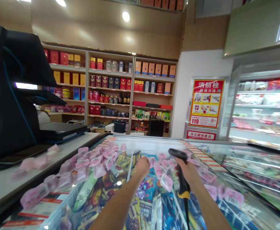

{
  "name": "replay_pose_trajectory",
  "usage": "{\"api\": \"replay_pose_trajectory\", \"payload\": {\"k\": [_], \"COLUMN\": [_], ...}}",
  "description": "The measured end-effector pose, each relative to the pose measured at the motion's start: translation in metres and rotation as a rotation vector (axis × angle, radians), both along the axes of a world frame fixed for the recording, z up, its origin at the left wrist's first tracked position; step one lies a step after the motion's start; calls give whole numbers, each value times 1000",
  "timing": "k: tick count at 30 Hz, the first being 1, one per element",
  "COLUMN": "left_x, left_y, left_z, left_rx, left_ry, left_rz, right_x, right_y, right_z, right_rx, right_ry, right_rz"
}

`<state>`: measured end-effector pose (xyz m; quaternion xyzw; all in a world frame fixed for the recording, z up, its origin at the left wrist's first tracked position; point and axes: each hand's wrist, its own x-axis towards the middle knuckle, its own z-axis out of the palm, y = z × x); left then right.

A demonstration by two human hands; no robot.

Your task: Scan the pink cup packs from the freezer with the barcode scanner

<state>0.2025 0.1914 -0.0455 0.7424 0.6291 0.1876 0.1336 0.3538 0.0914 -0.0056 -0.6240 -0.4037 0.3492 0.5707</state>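
Note:
My right hand (187, 171) is wrapped around the grip of a black handheld barcode scanner (183, 175) with a yellow ring near its base and a cable hanging down. The scanner's head points left and away from me. My left hand (143, 166) is curled closed; what its fingers hold, if anything, is hidden. A small pink plastic pack (151, 161) shows right at those fingers, and I cannot tell whether it is gripped. Just below the scanner's head are several pink packs with barcode labels (166, 182). Both hands are above a glass-topped freezer (144, 140) with wrapped goods inside.
More pink packs (82, 163) line the freezer's left side, others (233, 196) its right. A white counter (1, 188) at left holds a black checkout machine (13, 95) and several pink packs. Behind are shelves of boxes (110, 82); at right stands a lit open fridge (261, 111).

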Motion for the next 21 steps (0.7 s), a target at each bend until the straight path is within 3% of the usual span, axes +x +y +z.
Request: {"api": "replay_pose_trajectory", "payload": {"k": [9,12,17,21], "left_x": [27,5,-59,-92], "left_y": [16,34,67,88], "left_z": [-6,3,24,24], "left_rx": [13,69,213,207], "left_ry": [4,28,121,165], "left_rz": [-126,-92,65,127], "right_x": [-12,-18,-23,-25], "right_y": [3,3,4,5], "right_z": [-6,-7,-10,-14], "right_rx": [77,92,73,84], "right_ry": [-13,-5,-50,-58], "right_rz": [19,26,54,73]}}
